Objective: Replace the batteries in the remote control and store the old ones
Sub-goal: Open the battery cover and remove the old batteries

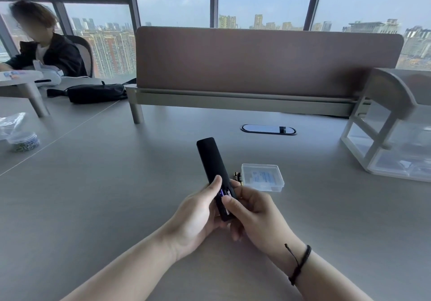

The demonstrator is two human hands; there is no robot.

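both hands (198, 212) (254, 212) grip the remote control (213, 167).

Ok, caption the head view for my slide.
Both hands, left and right, hold a black remote over the desk, batteries beside a clear box.

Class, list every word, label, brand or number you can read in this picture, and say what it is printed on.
None can be read.
Clear plastic box: blue print on a label, too blurred.
Battery in the remote control: markings too small.
Loose batteries: no legible print.
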